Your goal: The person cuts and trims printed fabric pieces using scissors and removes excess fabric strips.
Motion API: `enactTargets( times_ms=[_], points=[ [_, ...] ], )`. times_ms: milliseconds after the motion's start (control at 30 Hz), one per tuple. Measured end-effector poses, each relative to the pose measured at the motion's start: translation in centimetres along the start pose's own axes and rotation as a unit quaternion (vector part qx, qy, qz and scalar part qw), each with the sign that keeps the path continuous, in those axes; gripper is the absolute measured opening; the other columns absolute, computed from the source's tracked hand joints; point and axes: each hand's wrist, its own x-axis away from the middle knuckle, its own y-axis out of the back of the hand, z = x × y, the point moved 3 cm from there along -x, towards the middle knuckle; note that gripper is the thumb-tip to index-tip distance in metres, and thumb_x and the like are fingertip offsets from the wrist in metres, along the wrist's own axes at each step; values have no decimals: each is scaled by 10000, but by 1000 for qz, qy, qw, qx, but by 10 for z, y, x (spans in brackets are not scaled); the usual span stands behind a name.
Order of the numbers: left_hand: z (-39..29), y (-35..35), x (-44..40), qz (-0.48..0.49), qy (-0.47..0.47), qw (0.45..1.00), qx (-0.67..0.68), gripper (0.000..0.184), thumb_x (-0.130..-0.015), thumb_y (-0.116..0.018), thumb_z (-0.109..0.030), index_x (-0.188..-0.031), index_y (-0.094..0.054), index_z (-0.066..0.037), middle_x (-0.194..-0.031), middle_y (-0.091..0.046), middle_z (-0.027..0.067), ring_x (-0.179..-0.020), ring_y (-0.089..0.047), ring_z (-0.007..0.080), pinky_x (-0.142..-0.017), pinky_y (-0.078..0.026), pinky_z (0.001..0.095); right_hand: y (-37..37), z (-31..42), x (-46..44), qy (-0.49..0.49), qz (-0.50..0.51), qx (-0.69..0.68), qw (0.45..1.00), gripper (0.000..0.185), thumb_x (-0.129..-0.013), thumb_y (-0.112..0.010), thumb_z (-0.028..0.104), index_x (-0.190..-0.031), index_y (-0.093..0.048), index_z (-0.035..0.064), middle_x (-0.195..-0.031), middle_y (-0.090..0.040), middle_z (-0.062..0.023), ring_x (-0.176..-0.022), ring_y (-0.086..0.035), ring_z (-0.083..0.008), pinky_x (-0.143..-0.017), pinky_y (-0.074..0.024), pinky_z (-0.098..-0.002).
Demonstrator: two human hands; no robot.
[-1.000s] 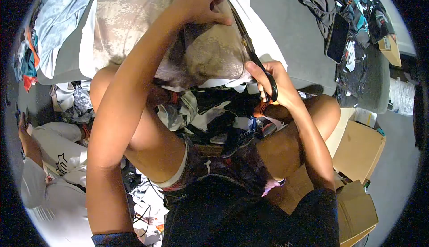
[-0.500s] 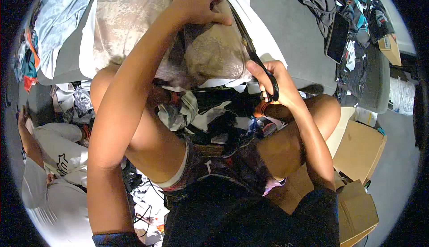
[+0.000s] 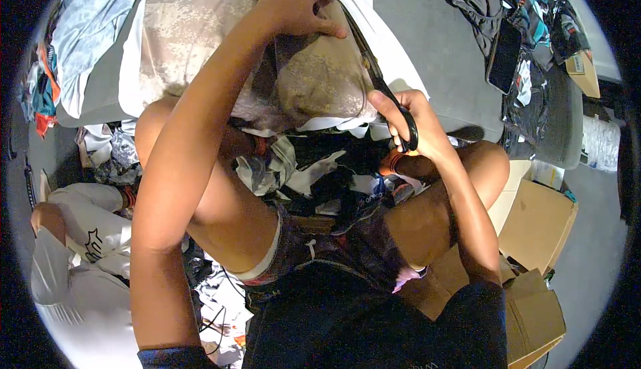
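A brown and beige patterned fabric [image 3: 180,42] lies over white fabric [image 3: 394,52] on a grey surface. My left hand [image 3: 300,5] presses on the patterned fabric near its upper right edge, fingers spread. Black-handled scissors [image 3: 408,129] are in my right hand [image 3: 410,119], whose thumb and fingers wrap round the handles. Their blades point up and to the left, lying along the right edge of the patterned fabric, with the tips near my left hand. The blades look closed or nearly so.
Another person [image 3: 87,269] in light clothing sits at the left. Cardboard boxes [image 3: 537,225] stand at the right. A phone [image 3: 504,57] and dark clothes [image 3: 471,5] lie at the upper right. Light blue fabric [image 3: 93,29] is at the upper left. Fabric scraps [image 3: 310,175] lie between my legs.
The scissor handles in my right hand have come closer together. My left hand stays in place. At the left, the other person's arm has shifted.
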Motion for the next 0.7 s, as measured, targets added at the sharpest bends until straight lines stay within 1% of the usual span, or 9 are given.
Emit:
enactTargets(
  times_ms=[267,367,433,467,533,567,633,667,700],
  points=[
    [-2,5,2,12,13,1000,-5,836,-640,-631,-719,-1353,-451,-321,-1463,-334,-11,-1354,-257,347,-1063,-168,616,2,-2,0,20,-1,19,1000,578,-871,-581,520,-504,-460,90,-420,-446,-5,-342,-451,-83,-331,-341,-223],
    [3,4,3,-2,-4,1000,-13,802,-669,-637,-690,-1359,-438,-333,-1464,-330,36,-1346,-278,345,-1070,-189,593,3,-6,-1,1,18,-52,998,550,-844,-644,484,-490,-466,102,-415,-443,16,-341,-436,-71,-342,-341,-223],
    [16,9,-1,-68,-36,994,78,806,-705,-642,-649,-1381,-417,-272,-1459,-316,116,-1343,-285,357,-1089,-223,522,5,-2,4,3,22,-53,998,544,-843,-649,475,-491,-464,104,-415,-442,18,-342,-435,-69,-344,-341,-220],
    [24,10,0,-70,-37,994,74,806,-705,-642,-649,-1381,-417,-272,-1459,-316,116,-1343,-285,357,-1089,-223,522,8,-1,7,1,24,-53,998,539,-843,-653,467,-491,-461,106,-416,-441,21,-343,-433,-66,-345,-341,-217],
    [48,17,4,-95,33,983,152,845,-731,-638,-630,-1408,-375,-198,-1449,-300,188,-1339,-286,375,-1098,-243,455,15,-15,5,34,13,-68,997,521,-841,-665,449,-504,-463,106,-414,-432,23,-334,-420,-65,-328,-316,-222],
    [59,12,9,-20,134,983,126,956,-687,-601,-714,-1454,-271,-248,-1527,-194,97,-1397,-164,357,-1116,-146,525,20,-22,6,10,9,-47,999,487,-860,-646,428,-549,-492,85,-424,-440,17,-342,-434,-62,-328,-321,-215],
    [79,12,30,26,158,982,104,1048,-651,-611,-737,-1469,-219,-213,-1536,-139,117,-1404,-130,364,-1112,-143,535,29,-27,10,-17,17,-44,999,435,-880,-629,394,-628,-532,53,-440,-455,10,-353,-453,-59,-330,-337,-211],
    [89,13,40,74,184,977,85,1142,-615,-620,-761,-1485,-166,-178,-1546,-83,137,-1411,-96,370,-1109,-140,544,32,-23,15,-22,8,-54,998,435,-882,-629,388,-620,-529,55,-443,-457,11,-351,-443,-57,-334,-328,-212],
    [92,20,48,69,183,978,77,1142,-615,-620,-761,-1485,-166,-178,-1546,-83,137,-1411,-96,370,-1109,-140,544,36,-28,16,-12,-3,-59,998,481,-853,-658,411,-553,-482,80,-426,-440,10,-333,-426,-63,-313,-300,-220]
  ],
)
